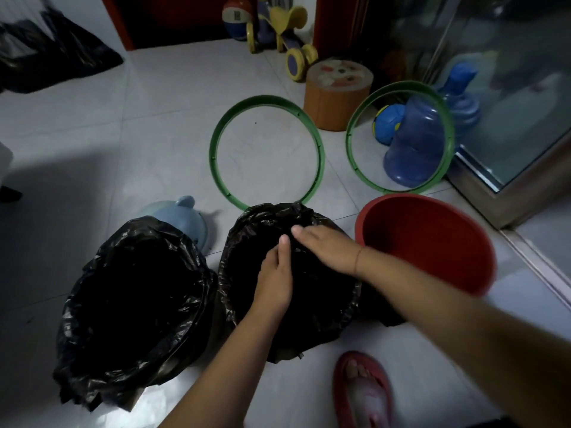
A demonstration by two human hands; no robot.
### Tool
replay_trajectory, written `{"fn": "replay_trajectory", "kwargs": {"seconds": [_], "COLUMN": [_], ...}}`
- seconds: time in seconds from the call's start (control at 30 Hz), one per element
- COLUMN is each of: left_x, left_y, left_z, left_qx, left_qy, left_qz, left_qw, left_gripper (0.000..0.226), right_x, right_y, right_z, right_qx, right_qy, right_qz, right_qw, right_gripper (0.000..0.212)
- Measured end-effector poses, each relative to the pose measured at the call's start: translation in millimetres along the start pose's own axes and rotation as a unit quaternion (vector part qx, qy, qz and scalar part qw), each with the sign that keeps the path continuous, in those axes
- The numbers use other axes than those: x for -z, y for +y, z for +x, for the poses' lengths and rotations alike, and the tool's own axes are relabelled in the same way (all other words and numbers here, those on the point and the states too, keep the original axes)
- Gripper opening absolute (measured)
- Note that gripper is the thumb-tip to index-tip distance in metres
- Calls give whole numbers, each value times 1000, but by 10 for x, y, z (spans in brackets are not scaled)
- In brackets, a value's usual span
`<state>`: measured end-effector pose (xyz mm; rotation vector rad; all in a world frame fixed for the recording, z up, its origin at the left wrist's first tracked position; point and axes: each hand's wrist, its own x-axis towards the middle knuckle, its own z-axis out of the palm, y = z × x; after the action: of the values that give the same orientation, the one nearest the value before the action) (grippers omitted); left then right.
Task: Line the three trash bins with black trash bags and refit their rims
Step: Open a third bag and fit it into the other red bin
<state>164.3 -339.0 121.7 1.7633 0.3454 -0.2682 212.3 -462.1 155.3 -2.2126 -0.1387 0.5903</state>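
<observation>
Three bins stand on the tiled floor in front of me. The left bin (pixel 133 307) is lined with a black bag folded over its edge. The middle bin (pixel 247 242) also wears a black bag, and both my hands are inside its mouth. My left hand (pixel 275 279) pinches the plastic near the centre. My right hand (pixel 327 247) lies flat on the bag, fingers pointing left. The red bin (pixel 432 239) on the right has no bag. One green rim (pixel 267 152) lies flat behind the middle bin. A second green rim (pixel 400 137) leans against a blue bottle.
A blue water bottle (pixel 417 143), a blue ball (pixel 387 123) and an orange stool (pixel 338 94) crowd the back right. A ride-on toy (pixel 281 32) stands further back. A light blue lid-like object (pixel 182 217) sits behind the left bin. Spare black bags (pixel 52 54) lie far left. My sandalled foot (pixel 363 390) is bottom right.
</observation>
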Motion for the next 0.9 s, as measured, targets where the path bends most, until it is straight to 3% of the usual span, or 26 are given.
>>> {"fn": "replay_trajectory", "kwargs": {"seconds": [0.1,0.2,0.37,0.53,0.73,0.9], "left_x": [-118,-337,-681,-700,-603,-551], "left_y": [183,448,671,656,646,611], "left_z": [-129,-270,-484,-713,-936,-1009], "left_qx": [-63,-92,-91,-105,-112,-102], "left_qy": [-5,-37,-85,-77,-75,-76], "left_qz": [33,39,57,85,91,85], "left_qw": [997,994,991,988,987,988], "left_gripper": [71,53,36,53,44,39], "right_x": [633,1168,1178,825,369,80], "right_y": [55,295,807,759,822,865], "right_z": [-279,-630,-1035,-1263,-1416,-1448], "right_qx": [-48,-131,-264,-263,-262,-253], "right_qy": [18,64,80,139,297,329], "right_qz": [46,47,123,250,368,366], "right_qw": [998,988,953,921,842,833], "right_gripper": [52,51,63,67,52,53]}}
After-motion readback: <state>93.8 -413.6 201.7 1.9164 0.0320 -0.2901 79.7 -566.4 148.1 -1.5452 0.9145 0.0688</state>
